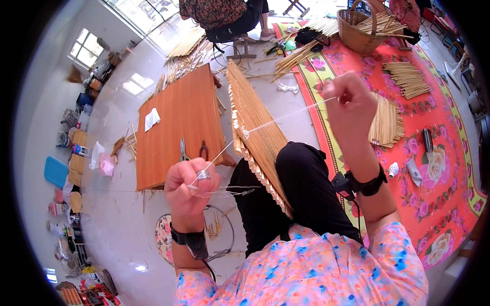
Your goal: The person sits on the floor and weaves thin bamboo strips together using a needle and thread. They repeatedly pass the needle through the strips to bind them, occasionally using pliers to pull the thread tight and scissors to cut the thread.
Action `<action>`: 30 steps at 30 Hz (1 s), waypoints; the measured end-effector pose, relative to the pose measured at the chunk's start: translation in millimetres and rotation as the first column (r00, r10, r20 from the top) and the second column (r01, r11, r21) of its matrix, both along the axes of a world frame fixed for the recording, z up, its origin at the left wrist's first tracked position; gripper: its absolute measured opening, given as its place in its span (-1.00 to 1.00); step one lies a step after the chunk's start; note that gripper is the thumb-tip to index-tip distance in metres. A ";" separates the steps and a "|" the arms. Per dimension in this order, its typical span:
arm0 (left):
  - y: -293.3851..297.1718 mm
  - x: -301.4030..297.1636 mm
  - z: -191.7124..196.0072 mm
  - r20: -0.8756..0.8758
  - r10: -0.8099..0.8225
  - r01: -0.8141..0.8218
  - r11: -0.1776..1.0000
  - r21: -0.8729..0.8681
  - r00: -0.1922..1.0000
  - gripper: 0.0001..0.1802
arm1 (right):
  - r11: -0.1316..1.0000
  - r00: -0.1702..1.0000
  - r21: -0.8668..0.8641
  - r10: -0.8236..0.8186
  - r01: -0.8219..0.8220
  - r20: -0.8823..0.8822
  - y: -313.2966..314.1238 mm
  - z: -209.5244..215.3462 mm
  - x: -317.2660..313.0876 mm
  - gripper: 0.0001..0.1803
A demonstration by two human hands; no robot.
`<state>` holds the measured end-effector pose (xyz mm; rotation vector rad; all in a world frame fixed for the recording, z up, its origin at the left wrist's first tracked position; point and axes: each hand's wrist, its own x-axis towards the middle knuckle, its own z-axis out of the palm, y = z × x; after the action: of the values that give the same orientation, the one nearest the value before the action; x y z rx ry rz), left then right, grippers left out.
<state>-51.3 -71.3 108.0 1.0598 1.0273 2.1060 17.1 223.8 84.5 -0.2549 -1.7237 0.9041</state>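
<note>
A long panel of straw-coloured sticks [260, 127], side by side, lies across my lap and between my knees. Its cut ends form a row along the left edge. White string [286, 117] runs taut between my hands and crosses the panel at a small loose knot. My left hand [191, 184], closed and wearing a ring, pinches one end left of the panel, with loose string trailing from it. To the right and higher up, my right hand [351, 107] is curled into a fist round the other end. Both hands are apart from the sticks.
A low brown table [178, 122] at left holds scissors [183, 149], pliers [203, 150] and a white cloth [152, 119]. On the red floral mat [408, 204] lie stick bundles [407, 80]. A wicker basket [360, 38] stands beyond, and another person [219, 15] sits far ahead.
</note>
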 end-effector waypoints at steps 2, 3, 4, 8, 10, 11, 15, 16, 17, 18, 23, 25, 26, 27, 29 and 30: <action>-9.8 -0.1 -1.1 -0.007 0.012 -0.012 1.000 0.001 1.000 -0.69 | 0.959 0.992 -0.258 0.126 -0.117 0.019 6.7 9.1 0.7 -0.80; -14.7 -1.1 -3.9 -0.005 0.015 -0.015 1.000 0.001 1.000 -0.68 | 0.924 0.979 -0.328 0.206 -0.193 0.003 17.2 11.7 -1.6 -0.81; -19.2 -1.3 -4.4 -0.005 0.022 -0.022 1.000 -0.005 1.000 -0.68 | 0.875 0.958 -0.400 0.286 -0.271 -0.023 27.6 13.4 -3.3 -0.83; -29.4 -1.8 -9.7 -0.035 0.038 -0.039 0.998 -0.041 0.999 -0.67 | 0.354 0.662 -0.658 0.686 -0.665 -0.301 58.6 9.9 1.8 -0.85; -32.6 -1.9 -12.1 -0.021 0.059 -0.060 0.997 -0.049 0.998 -0.69 | 0.200 0.545 -0.673 0.763 -0.712 -0.349 51.1 17.4 8.3 -0.80; -32.1 -1.8 -11.6 -0.027 0.096 -0.097 0.994 -0.051 0.995 -0.69 | 0.137 0.466 -0.660 0.811 -0.739 -0.354 53.5 17.2 10.7 -0.78; -19.4 5.3 -0.5 -0.039 0.221 -0.223 0.974 -0.043 0.974 -0.69 | 0.130 0.470 -0.710 0.828 -0.692 -0.307 44.6 18.5 11.2 -0.70; -17.1 7.6 2.4 -0.039 0.249 -0.250 0.967 -0.037 0.968 -0.68 | 0.141 0.476 -0.713 0.828 -0.687 -0.295 39.7 20.2 10.5 -0.71; -18.8 8.5 3.8 -0.068 0.235 -0.239 0.969 -0.055 0.970 -0.68 | 0.152 0.482 -0.716 0.829 -0.682 -0.283 33.8 22.3 9.6 -0.71; -19.4 8.6 4.8 -0.097 0.218 -0.225 0.972 -0.072 0.971 -0.67 | 0.167 0.491 -0.718 0.828 -0.676 -0.270 29.6 24.5 9.0 -0.72; -67.3 9.8 5.8 -0.187 0.309 -0.337 0.931 -0.141 0.932 -0.67 | 0.148 0.374 -0.674 0.905 -0.724 -0.204 15.4 27.9 7.0 -0.84; -108.4 12.9 -0.5 -0.148 0.355 -0.377 0.909 -0.175 0.923 -0.67 | 0.254 0.415 -0.658 0.904 -0.709 -0.098 2.6 33.1 9.7 -0.85; -134.7 16.1 -6.0 -0.101 0.396 -0.407 0.902 -0.146 0.913 -0.67 | 0.338 0.458 -0.632 0.889 -0.697 -0.029 -8.5 37.1 12.1 -0.83; -160.4 18.6 -10.4 -0.053 0.428 -0.431 0.894 -0.118 0.902 -0.67 | 0.424 0.506 -0.600 0.862 -0.679 0.038 -16.0 38.9 14.4 -0.79; -217.9 24.8 -14.5 0.064 0.537 -0.536 0.843 -0.044 0.841 -0.73 | 0.503 0.586 -0.536 0.810 -0.678 0.019 -23.0 29.6 14.4 -0.72; -249.8 29.9 -18.5 0.145 0.607 -0.616 0.787 0.027 0.781 -0.75 | 0.538 0.621 -0.505 0.784 -0.675 0.007 -27.9 24.4 14.3 -0.68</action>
<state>-21.3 -321.1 89.5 0.6463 1.3741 2.7036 31.4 195.9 108.9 0.1044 -1.8197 2.0115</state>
